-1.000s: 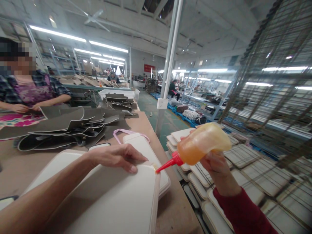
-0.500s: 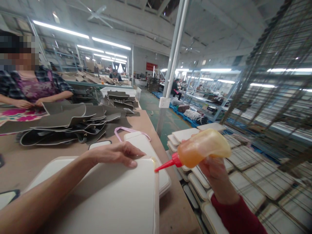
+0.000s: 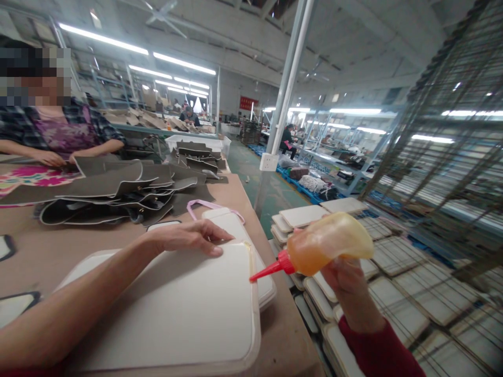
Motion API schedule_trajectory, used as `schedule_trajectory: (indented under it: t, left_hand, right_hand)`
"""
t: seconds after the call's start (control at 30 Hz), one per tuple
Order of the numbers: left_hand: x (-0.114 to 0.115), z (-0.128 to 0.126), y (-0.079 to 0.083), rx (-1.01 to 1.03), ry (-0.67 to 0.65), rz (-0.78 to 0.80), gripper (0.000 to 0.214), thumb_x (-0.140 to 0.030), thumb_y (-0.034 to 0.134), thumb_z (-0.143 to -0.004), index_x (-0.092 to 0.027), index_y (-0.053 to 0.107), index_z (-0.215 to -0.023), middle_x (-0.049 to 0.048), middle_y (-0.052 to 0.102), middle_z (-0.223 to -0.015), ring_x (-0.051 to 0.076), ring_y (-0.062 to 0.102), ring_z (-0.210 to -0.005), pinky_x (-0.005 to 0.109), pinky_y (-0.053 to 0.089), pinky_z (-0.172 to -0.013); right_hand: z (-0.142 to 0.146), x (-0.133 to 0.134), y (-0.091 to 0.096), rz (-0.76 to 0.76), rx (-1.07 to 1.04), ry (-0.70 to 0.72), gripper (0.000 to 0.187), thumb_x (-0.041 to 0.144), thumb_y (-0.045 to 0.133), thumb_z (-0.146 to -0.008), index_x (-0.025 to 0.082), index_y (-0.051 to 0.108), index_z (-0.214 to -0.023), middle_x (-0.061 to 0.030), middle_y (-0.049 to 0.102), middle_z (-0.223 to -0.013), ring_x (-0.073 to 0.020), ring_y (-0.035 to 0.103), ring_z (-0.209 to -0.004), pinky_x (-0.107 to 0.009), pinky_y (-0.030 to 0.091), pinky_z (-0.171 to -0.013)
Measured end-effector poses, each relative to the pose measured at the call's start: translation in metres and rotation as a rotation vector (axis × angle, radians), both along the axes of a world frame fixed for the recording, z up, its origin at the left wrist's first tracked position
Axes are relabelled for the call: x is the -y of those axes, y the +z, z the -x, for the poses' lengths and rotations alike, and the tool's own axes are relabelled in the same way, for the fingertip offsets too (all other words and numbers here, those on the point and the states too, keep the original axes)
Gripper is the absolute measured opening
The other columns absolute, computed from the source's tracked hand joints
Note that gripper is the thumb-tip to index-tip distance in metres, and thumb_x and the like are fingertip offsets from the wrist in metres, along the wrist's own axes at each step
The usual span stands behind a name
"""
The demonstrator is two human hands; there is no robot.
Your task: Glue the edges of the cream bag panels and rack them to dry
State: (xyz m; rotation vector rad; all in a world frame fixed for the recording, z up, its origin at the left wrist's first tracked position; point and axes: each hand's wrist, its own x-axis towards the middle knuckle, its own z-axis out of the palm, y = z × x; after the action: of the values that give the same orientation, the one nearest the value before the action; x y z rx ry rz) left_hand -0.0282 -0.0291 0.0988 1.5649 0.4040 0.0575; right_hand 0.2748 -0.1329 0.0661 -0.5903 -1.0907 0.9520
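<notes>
My right hand (image 3: 348, 290) grips a squeeze bottle (image 3: 328, 244) of amber glue, tipped sideways. Its red nozzle (image 3: 267, 270) touches the right edge of a white rounded panel (image 3: 176, 309) lying on the brown table (image 3: 283, 340). A wet glue line runs along that edge near the far corner. My left hand (image 3: 188, 236) lies flat on the panel's far edge, fingers stretched out, pressing it down.
More white panels (image 3: 231, 225) and a pink strap (image 3: 196, 204) lie beyond it. A heap of dark grey leather pieces (image 3: 118, 191) covers the far table, where a person in a plaid shirt (image 3: 55, 136) works. Stacked white panels (image 3: 302, 215) and wire racks (image 3: 440, 157) stand at right.
The nozzle has travelled along the panel's right edge from the far corner toward me. The view has tipped down slightly, showing more of the panel. My left hand has stayed pressing.
</notes>
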Motion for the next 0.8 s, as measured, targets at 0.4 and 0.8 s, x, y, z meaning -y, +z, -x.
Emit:
schedule_trajectory:
  t: [0.4,0.8]
  left_hand:
    - [-0.013,0.002,-0.005,-0.031,0.041,-0.06,0.036,-0.035,0.071,-0.086,-0.018,0.075,-0.118,0.006,0.079,-0.097,0.016,0.07,-0.072,0.02,0.054,-0.066]
    - [-0.021,0.007,-0.011,-0.022,0.047,-0.011,0.035,-0.027,0.069,-0.087,-0.017,0.074,-0.12,0.0071,0.08,-0.094,0.015,0.07,-0.065,0.018,0.054,-0.061]
  right_hand:
    - [-0.013,0.006,-0.015,0.025,0.036,0.074,0.057,0.035,0.092,-0.062,0.038,0.07,-0.115,-0.0001,0.077,-0.109,-0.0302,0.074,-0.101,-0.047,0.063,-0.086]
    - [-0.017,0.007,-0.018,0.068,0.101,0.102,0.061,0.04,0.093,-0.058,0.039,0.069,-0.114,-0.0027,0.077,-0.109,-0.0351,0.072,-0.104,-0.056,0.058,-0.093]
